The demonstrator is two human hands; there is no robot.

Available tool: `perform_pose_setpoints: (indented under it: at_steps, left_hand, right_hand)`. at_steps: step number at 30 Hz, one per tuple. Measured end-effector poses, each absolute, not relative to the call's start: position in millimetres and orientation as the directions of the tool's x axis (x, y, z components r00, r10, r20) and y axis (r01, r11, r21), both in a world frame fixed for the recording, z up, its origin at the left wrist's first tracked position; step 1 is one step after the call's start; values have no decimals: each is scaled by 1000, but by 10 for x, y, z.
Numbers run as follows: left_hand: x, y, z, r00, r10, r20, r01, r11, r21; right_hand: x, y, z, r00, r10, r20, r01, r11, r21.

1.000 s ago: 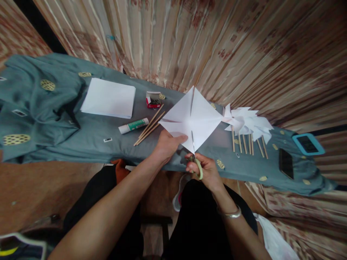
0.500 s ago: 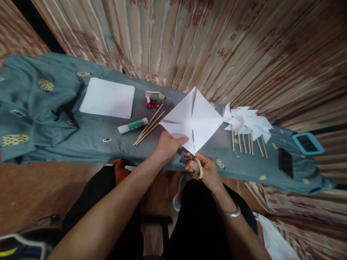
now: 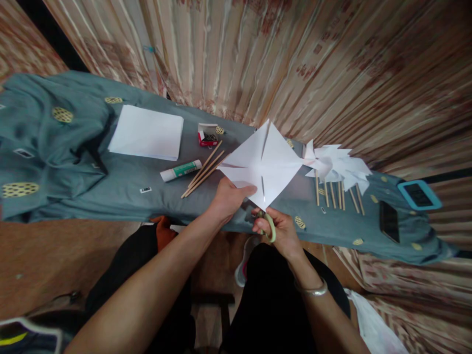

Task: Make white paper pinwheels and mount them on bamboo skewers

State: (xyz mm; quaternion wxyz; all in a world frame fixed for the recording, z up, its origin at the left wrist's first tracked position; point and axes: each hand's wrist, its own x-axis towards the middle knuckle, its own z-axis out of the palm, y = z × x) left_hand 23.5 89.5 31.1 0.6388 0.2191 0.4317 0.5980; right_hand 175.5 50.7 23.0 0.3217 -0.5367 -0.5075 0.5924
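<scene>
A square sheet of white paper (image 3: 280, 162) is held up cornerwise above the table, with slits running in from its corners. My left hand (image 3: 230, 196) pinches its lower left edge, thumb on top. Scissors (image 3: 272, 228) with pale green handles are in my right hand (image 3: 282, 231), at the paper's near corner. A bit of their blade shows in the slit there; the rest is hidden by the paper. Just beyond the right corner lie several white paper pinwheels (image 3: 341, 164) on wooden sticks (image 3: 326, 194).
On the grey-green cloth (image 3: 129, 191) lie a paper stack (image 3: 147, 132), a glue stick (image 3: 180, 170), loose wooden sticks (image 3: 202, 172) and an open red box of small dark items (image 3: 207, 135). At the right are a phone (image 3: 389, 221) and a blue-framed device (image 3: 419, 194). A curtain (image 3: 221, 59) hangs behind.
The paper's far corner has shifted slightly to the right and its right corner slightly inward. Both hands keep nearly the same place and grip.
</scene>
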Motion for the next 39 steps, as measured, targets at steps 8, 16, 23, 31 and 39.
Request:
perform_pose_setpoints:
  at_steps: [8,16,23,31,39]
  left_hand:
    - [240,896,324,-91,955,-283,-570,183,801]
    - [257,891,305,-60,955,-289,-564,207,800]
    - [264,884,302,-51,953,-297,-570,217,793]
    - [260,889,306,-68,952,-297,-571,207,795]
    - [272,891,293,-57,953,-297,-571,213,793]
  right_hand:
    - [1777,511,191,-210,937,-281,169,-248,-954]
    - [1787,510,190,-200,942,-271,179,-237,-955]
    - [1756,515,236,-180,935,-307,146,-283,-948]
    - [1760,519,230,-187,934,-305,154,-278,-948]
    - [1778,524,231,-208,936,-284,176,-250,-952]
